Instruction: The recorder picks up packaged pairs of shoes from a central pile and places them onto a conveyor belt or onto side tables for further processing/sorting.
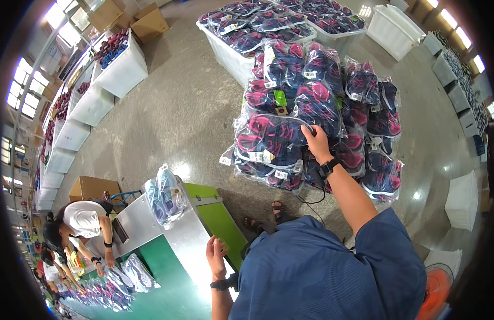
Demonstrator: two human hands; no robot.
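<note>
A clear-bagged pair of navy and pink sneakers [271, 140] lies on top of the near side of a tall pile of similar bagged shoes [316, 101]. My right hand [316, 143] is closed on this bag's right end, with thumb and fingers at the shoe edge. White labels show on several bags. My left hand [216, 253] hangs beside the pale counter [185, 242], fingers loosely bent and apart, holding nothing. Near it, light blue bagged shoes [167, 197] rest on the counter's far end. Below my right wrist, a black cord [311, 202] hangs by the pile.
White bins [225, 53] full of bagged shoes stand behind the pile. Another white bin [394, 32] is at the far right. More shoe bins [122, 69] line the left. A co-worker [84, 221] handles bagged shoes at the green-topped table [164, 277]. An orange round object [436, 290] is lower right.
</note>
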